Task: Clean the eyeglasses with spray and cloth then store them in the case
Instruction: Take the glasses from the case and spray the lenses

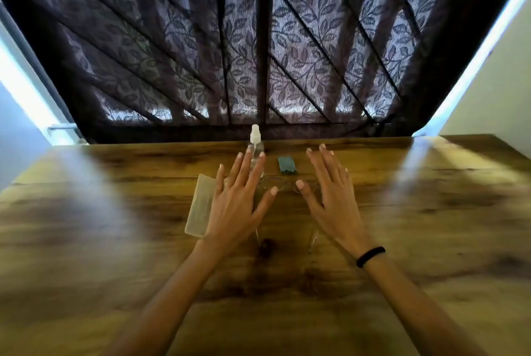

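Observation:
Clear-framed eyeglasses (283, 184) lie on the wooden table (115, 240), lenses away from me, temples pointing toward me. My left hand (241, 200) hovers flat with straight, spread fingers over the left lens. My right hand (330, 197) hovers the same way over the right lens. Neither hand holds anything. A clear spray bottle (255, 143) with a white nozzle stands behind my left fingers. A folded grey-green cloth (286, 165) lies to its right. A pale translucent case (200, 207), lid closed, lies left of my left hand.
A dark leaf-patterned curtain (258, 54) hangs behind the table's far edge. Bright strips of light fall across the table at left and right. A pale wall (494, 82) stands at the right. I wear a black band (370, 256) on the right wrist.

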